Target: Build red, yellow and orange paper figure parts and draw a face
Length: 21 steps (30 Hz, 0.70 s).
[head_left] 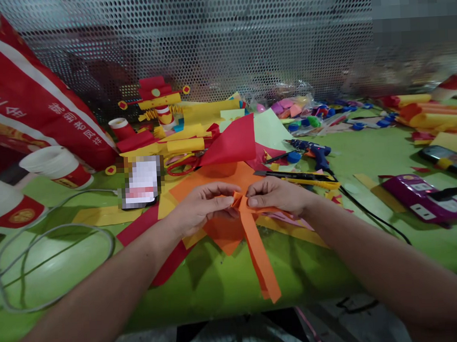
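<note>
Both my hands meet at the middle, over the front part of the table. My left hand (205, 205) pinches the folded end of an orange paper strip (257, 251). From the other side my right hand (273, 195) grips the same folded part between thumb and fingers. Two long tails of the strip hang down toward the table's front edge. Beneath and behind my hands lie orange paper sheets (224, 237), with a red sheet (230, 143) standing up behind them. A yellow utility knife (309, 179) lies just beyond my right hand.
Red-handled scissors (182, 166) and a phone (141, 181) lie left of centre. A blue glue gun (314, 151) trails a black cable. Stacked paper cups (57, 167) and a looped cable are at left, a purple power strip (425, 199) at right. A perforated metal panel (222, 43) stands behind.
</note>
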{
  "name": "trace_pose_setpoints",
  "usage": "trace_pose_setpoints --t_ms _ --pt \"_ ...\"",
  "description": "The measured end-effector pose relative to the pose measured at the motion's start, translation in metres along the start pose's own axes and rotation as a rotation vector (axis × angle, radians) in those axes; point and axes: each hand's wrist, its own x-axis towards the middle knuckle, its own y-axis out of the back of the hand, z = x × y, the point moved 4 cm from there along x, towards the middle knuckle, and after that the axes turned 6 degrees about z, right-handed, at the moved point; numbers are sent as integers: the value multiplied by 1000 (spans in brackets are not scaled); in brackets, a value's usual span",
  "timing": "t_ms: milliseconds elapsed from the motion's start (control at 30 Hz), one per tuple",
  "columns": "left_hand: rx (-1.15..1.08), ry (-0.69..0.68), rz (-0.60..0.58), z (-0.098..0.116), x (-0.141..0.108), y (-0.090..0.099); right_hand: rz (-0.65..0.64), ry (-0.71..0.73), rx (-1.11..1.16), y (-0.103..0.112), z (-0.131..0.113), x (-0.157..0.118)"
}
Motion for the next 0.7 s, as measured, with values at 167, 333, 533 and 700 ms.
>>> trace_pose_setpoints --t_ms 167,333,533,700 --pt "13 9 -7 -1 0 0 11 -33 -18 1 2 0" --pt "160 -22 42 -2 0 -1 15 19 -108 0 2 1" --pt "378 -100 146 -1 1 -2 79 106 -437 -1 3 5" --pt "283 -43 295 -2 3 5 409 446 -774 1 -11 -2"
